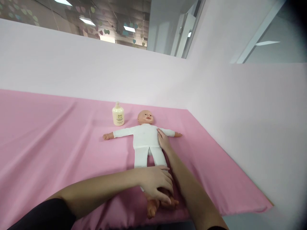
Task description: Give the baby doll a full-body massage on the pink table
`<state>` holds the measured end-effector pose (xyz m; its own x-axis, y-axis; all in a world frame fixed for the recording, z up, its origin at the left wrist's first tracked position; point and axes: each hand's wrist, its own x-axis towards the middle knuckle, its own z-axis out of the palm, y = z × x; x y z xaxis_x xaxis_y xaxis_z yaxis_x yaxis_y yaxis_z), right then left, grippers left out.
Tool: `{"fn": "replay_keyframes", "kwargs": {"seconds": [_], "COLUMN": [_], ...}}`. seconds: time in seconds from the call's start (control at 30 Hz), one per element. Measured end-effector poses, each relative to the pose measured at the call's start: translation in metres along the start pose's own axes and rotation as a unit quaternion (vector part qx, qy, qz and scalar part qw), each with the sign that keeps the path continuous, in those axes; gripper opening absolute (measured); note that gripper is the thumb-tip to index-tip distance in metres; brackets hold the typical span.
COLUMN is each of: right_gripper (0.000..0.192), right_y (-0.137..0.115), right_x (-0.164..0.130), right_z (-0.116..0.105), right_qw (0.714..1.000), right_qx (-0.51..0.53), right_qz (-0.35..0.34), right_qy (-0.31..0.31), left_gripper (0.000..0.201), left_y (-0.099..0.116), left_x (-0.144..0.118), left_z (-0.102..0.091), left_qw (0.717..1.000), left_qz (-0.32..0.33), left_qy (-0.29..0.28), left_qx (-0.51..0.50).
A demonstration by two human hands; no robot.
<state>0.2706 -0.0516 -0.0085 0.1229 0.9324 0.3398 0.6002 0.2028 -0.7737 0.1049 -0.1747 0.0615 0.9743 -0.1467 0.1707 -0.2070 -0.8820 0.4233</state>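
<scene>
Doll (145,135) lies face-up on pink desk (59,140)

A broad stretch of the surface runs toward 9 o'clock of the white-suited figure. A cream bottle (118,116) stands at 10, near its outstretched arm. The wall (96,70) borders the far edge at 12; the near edge passes close by the feet at 6; a corner juts at 4. The left hand (157,180), at 6, drapes across the lower legs, fingers bent, slightly spread, thumb apart. The right hand (164,141), at 4, touches the chest's side, fingers nearly straight, close together.
</scene>
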Motion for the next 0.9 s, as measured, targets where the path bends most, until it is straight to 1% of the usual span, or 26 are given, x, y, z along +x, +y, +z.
{"fn": "replay_keyframes", "kwargs": {"seconds": [0.07, 0.13, 0.17, 0.23, 0.3, 0.33, 0.4, 0.57, 0.77, 0.83, 0.9], "right_gripper": [0.048, 0.047, 0.047, 0.048, 0.049, 0.049, 0.047, 0.047, 0.045, 0.044, 0.044], "right_y": [0.0, -0.001, -0.001, -0.002, -0.003, -0.003, -0.002, 0.002, 0.007, 0.007, 0.007], "right_x": [-0.001, -0.002, -0.002, -0.003, -0.002, -0.002, -0.002, 0.002, 0.002, 0.0, 0.0], "right_z": [-0.001, -0.002, -0.002, -0.003, -0.004, -0.003, -0.002, -0.001, -0.013, -0.016, -0.018], "right_qw": [1.0, 1.0, 1.0, 1.0, 1.0, 1.0, 1.0, 0.999, 0.988, 0.983, 0.98], "right_qx": [-0.001, -0.005, -0.007, -0.011, -0.012, -0.014, -0.017, -0.048, -0.149, -0.172, -0.189], "right_qz": [-0.004, -0.007, -0.008, -0.008, -0.008, -0.008, -0.01, -0.011, 0.038, 0.048, 0.053], "right_qy": [0.003, 0.007, 0.005, -0.003, -0.007, -0.006, -0.002, -0.002, 0.019, 0.029, 0.035], "left_gripper": [0.025, 0.029, 0.031, 0.034, 0.036, 0.037, 0.039, 0.042, 0.049, 0.051, 0.053], "left_y": [-0.009, -0.025, -0.035, -0.056, -0.076, -0.083, -0.093, -0.101, -0.119, -0.123, -0.125], "left_x": [-0.002, -0.008, -0.012, -0.023, -0.035, -0.04, -0.048, -0.055, -0.075, -0.082, -0.087], "left_z": [-0.005, -0.013, -0.016, -0.022, -0.025, -0.026, -0.025, -0.021, -0.014, -0.012, -0.012], "left_qw": [0.998, 0.988, 0.976, 0.937, 0.902, 0.888, 0.871, 0.846, 0.787, 0.776, 0.77], "left_qz": [-0.037, -0.11, -0.159, -0.262, -0.337, -0.363, -0.394, -0.432, -0.496, -0.507, -0.52], "left_qy": [0.039, 0.108, 0.15, 0.224, 0.258, 0.269, 0.279, 0.296, 0.356, 0.363, 0.355], "left_qx": [-0.012, -0.002, 0.014, 0.053, 0.077, 0.083, 0.088, 0.095, 0.082, 0.089, 0.101]}}
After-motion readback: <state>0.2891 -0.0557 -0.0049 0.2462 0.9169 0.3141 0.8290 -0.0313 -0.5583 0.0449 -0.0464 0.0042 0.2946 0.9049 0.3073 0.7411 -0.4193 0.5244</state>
